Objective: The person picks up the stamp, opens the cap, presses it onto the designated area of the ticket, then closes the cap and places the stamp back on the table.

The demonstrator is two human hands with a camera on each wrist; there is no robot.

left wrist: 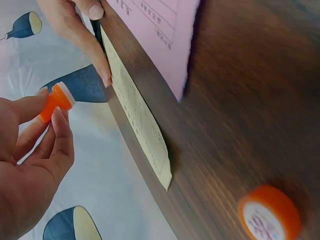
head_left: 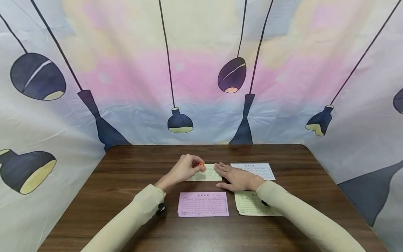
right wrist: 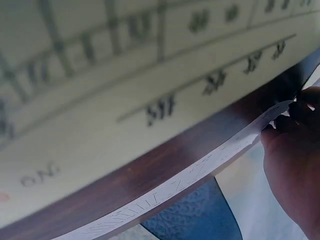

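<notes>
Above the farther pale yellow printed paper slip (head_left: 204,177) on the brown wooden table (head_left: 138,162), our left hand (head_left: 186,167) pinches a small orange-and-white cylinder (left wrist: 57,102), and should our right hand (head_left: 238,177), fingers outstretched over the slip's end, ease off, we judge the paper could skid.

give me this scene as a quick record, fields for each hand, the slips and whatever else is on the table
left hand: pinches small orange piece with white rim
right hand: fingers extended, fingertips at right end of pale yellow slip
far row: pale yellow slip left, white slip right
near row: pink slip left, yellow-green slip right
also on table: round orange object, white face
</notes>
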